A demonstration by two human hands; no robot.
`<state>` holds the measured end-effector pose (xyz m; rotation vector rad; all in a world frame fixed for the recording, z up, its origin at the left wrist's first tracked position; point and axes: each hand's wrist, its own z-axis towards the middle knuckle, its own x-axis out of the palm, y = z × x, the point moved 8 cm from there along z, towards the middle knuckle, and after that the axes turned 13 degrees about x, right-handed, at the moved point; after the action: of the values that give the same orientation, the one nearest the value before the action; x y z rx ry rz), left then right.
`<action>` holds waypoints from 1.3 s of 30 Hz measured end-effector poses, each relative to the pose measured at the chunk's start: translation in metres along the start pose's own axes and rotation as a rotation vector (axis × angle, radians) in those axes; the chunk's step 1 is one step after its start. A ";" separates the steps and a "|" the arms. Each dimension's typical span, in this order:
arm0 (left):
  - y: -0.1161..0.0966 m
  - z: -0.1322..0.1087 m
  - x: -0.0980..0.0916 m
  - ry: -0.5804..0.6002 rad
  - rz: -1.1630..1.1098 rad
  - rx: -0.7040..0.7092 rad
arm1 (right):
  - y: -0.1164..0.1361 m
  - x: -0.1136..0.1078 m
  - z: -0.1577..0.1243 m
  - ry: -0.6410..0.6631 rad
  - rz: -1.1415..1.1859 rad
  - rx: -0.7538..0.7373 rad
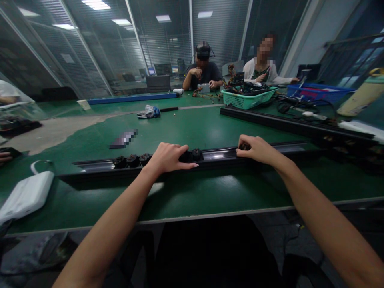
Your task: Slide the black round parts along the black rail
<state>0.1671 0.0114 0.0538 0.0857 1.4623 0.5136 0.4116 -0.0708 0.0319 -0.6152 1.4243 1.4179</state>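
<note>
Left grip (165, 158) spans the black channel (218, 155), thumb and index apart, thumb along the near wall. Palm and back of the hand hide what sits under them; can't tell if the other fingers clamp anything. Right grip (255, 148) is closed around a dark round part (245, 147), at the channel's far-wall side; fingers cover much of it, can't tell if it touches the channel. Right forearm blocks a stretch of channel, and its right end fades into shadow.

Channel lies lengthwise across the counter (216, 192), left end in view. A strip of green top runs between it and the counter's front edge (192, 217). Behind it, more green top up to the gloves (149, 112). Tighter on the right: second black rail (270, 119) slants in, its right end lost in dark clutter. White box (28, 196) is off the left end, cut by frame.

Channel: long, straight, glossy strip inside. Three black round parts (132, 161) sit in a row left of the left grip, one black socket (197, 154) just right of it, fine detail too small to read.
</note>
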 end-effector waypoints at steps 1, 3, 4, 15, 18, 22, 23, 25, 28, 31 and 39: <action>0.000 0.000 0.000 0.000 0.002 0.003 | 0.000 0.000 0.000 -0.001 -0.001 0.003; 0.000 0.000 0.000 -0.001 0.003 0.005 | -0.002 -0.001 0.000 -0.002 -0.001 0.008; 0.001 0.000 0.001 -0.002 0.001 0.004 | -0.002 -0.002 0.000 -0.005 -0.001 0.009; 0.000 0.000 0.000 -0.005 0.001 0.006 | -0.004 -0.003 0.000 -0.002 -0.015 0.034; 0.000 0.000 -0.001 -0.015 -0.002 0.008 | -0.005 -0.003 -0.001 -0.001 -0.016 0.041; 0.000 0.000 0.000 -0.021 -0.005 0.006 | -0.006 -0.003 -0.001 -0.013 -0.024 0.035; 0.000 0.000 0.000 -0.020 -0.004 0.005 | -0.006 -0.003 -0.001 -0.015 -0.023 0.031; 0.001 -0.001 0.000 -0.018 0.000 0.004 | -0.006 -0.003 0.000 -0.013 -0.017 0.025; 0.001 0.000 0.000 -0.014 0.010 0.007 | -0.007 -0.003 0.000 -0.007 -0.013 0.027; 0.001 0.000 0.000 -0.014 0.009 0.007 | -0.008 -0.004 0.000 -0.008 -0.012 0.035; 0.001 -0.001 0.000 -0.011 -0.014 -0.002 | -0.009 -0.005 -0.001 0.001 -0.014 0.046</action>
<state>0.1661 0.0124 0.0538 0.0762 1.4510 0.5025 0.4214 -0.0753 0.0324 -0.5950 1.4465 1.3702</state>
